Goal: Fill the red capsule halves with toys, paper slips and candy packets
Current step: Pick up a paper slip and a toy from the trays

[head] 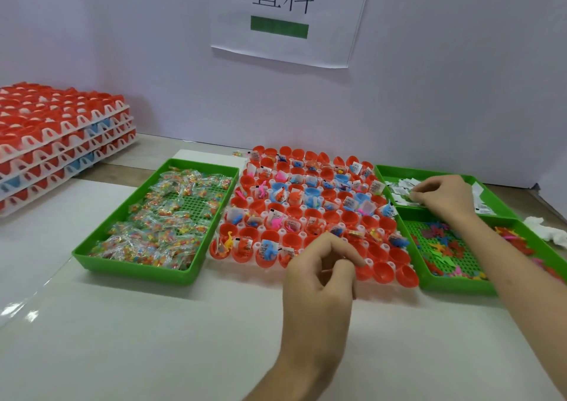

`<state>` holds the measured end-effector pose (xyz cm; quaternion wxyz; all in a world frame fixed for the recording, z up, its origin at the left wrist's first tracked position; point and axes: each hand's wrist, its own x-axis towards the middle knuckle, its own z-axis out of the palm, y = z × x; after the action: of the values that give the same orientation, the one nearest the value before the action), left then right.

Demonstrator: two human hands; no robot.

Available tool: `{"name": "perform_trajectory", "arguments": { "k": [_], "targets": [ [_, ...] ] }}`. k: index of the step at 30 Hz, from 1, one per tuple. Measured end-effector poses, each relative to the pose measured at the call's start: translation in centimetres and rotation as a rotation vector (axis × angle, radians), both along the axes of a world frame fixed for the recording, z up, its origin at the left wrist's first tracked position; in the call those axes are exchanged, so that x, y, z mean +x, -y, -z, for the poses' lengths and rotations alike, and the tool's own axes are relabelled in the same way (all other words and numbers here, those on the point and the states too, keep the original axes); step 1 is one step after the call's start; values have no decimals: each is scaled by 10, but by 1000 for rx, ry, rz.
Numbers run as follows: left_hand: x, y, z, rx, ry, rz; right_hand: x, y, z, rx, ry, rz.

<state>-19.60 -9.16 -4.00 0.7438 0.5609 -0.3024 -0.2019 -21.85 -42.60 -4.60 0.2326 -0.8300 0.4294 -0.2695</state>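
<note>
Now my right grip pinches paper slips, take just one; left grip curls above red capsule halves, contents unclear.

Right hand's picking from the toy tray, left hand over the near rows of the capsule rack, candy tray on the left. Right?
Wrong tray. The head view shows the right hand pinching paper slips in the far right tray; the toy tray sits nearer the person. Rest holds: left hand over the near rows of the capsule rack, candy tray on the left.
</note>
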Motion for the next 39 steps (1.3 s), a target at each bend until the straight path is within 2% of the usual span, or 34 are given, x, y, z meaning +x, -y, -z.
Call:
{"name": "perform_trajectory", "arguments": {
  "k": [5,8,12,15,20,22,24,31,39],
  "targets": [
    [3,0,-3,-33,52,-95,-9,-9,-7,-33,41,12],
    [14,-2,-7,-82,121,-180,-20,-20,-17,-114,154,27],
    [52,-15,-20,-136,128,-364,-45,-56,-23,-123,329,-110],
    [93,-36,-34,30,140,-368,-66,-86,-15,-79,446,-229],
    [166,-55,-42,664,444,-494,-85,-115,11,40,604,-250],
    [187,-51,-38,861,495,-441,-86,-121,13,78,671,-253],
    [198,-44,-29,973,484,-392,-86,-128,10,111,720,-250],
    [214,-20,-5,1129,452,-468,-91,-129,5,96,708,-182],
    [213,-20,-2,1078,481,-569,-89,-132,5,101,691,-202]
  ]
}}
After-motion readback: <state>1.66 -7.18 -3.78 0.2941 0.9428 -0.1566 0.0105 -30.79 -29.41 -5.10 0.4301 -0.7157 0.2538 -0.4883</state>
